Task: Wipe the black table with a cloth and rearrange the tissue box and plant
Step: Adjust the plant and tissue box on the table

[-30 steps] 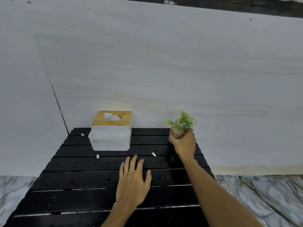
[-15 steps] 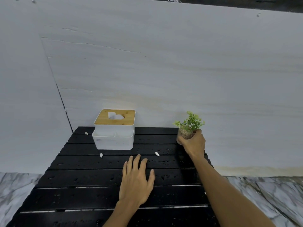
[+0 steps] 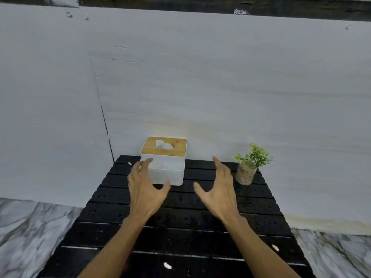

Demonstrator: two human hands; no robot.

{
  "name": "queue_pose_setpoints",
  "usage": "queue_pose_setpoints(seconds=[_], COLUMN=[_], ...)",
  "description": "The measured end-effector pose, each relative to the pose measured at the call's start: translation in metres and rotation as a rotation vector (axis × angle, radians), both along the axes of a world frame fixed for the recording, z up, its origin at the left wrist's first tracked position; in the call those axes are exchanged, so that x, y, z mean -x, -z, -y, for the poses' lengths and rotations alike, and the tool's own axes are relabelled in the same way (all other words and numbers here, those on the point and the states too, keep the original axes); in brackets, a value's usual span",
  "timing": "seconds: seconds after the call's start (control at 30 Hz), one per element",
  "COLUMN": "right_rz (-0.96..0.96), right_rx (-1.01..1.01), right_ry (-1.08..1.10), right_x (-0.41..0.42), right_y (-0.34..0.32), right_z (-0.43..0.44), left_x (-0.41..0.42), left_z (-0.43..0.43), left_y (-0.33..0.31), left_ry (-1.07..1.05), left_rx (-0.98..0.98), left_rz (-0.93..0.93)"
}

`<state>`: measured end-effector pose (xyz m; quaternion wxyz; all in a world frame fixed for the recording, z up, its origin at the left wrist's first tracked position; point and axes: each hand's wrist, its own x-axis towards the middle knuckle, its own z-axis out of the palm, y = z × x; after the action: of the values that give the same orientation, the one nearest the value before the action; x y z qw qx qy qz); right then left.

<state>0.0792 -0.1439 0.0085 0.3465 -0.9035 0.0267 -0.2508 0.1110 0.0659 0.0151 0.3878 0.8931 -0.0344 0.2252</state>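
1. The right hand [image 3: 219,189] has let go of the small green plant in its speckled glass pot [image 3: 246,173], which now stands alone at two o'clock on the black slatted counter [image 3: 180,233].
2. Both hands are spread, empty; the left hand [image 3: 145,189] nears the white tissue box with bamboo lid [image 3: 163,160] at eleven o'clock.
3. The box likely moves next; white scraps [image 3: 167,265] remain unwiped.

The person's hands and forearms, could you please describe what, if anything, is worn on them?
Nothing is worn. The left hand and right hand are bare, without gloves, rings, watch or bracelet visible. Both forearms are uncovered to the picture's lower edge; no sleeve shows.
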Motion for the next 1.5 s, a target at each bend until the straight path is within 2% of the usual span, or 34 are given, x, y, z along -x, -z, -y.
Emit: queue_pose_setpoints(seconds=[0.13, 0.23, 0.33, 0.43, 0.63, 1.03, 1.3, 1.5], right_rz=[-0.183, -0.250, -0.272, -0.254, -0.152, 0.184, 0.245, 0.121], right_rx=[0.061, 0.078, 0.083, 0.074, 0.048, 0.016, 0.077, 0.077], right_ry=[-0.151, -0.154, -0.156, -0.172, -0.190, -0.127, -0.076, -0.091], right_x=[-0.028, -0.051, -0.068, -0.076, -0.078, -0.043, -0.026, -0.026], right_y=[-0.007, -0.006, -0.001, 0.003, 0.010, -0.008, -0.021, -0.012], right_z=[-0.041, -0.059, -0.070, -0.075, -0.077, -0.035, 0.012, 0.033], left_x=[-0.037, -0.059, -0.078, -0.090, -0.086, -0.039, -0.022, -0.026], left_z=[-0.046, -0.063, -0.068, -0.068, -0.056, -0.010, 0.041, 0.057], left_y=[-0.010, -0.011, -0.006, 0.002, 0.014, -0.013, -0.026, -0.012], left_ry=[0.150, 0.345, 0.414, 0.401, 0.305, 0.336, 0.350, 0.373], left_rx=[0.075, 0.098, 0.060, 0.019, 0.072, 0.023, 0.032, 0.033], left_rz=[-0.156, -0.276, -0.338, -0.301, -0.167, 0.198, 0.239, 0.126])
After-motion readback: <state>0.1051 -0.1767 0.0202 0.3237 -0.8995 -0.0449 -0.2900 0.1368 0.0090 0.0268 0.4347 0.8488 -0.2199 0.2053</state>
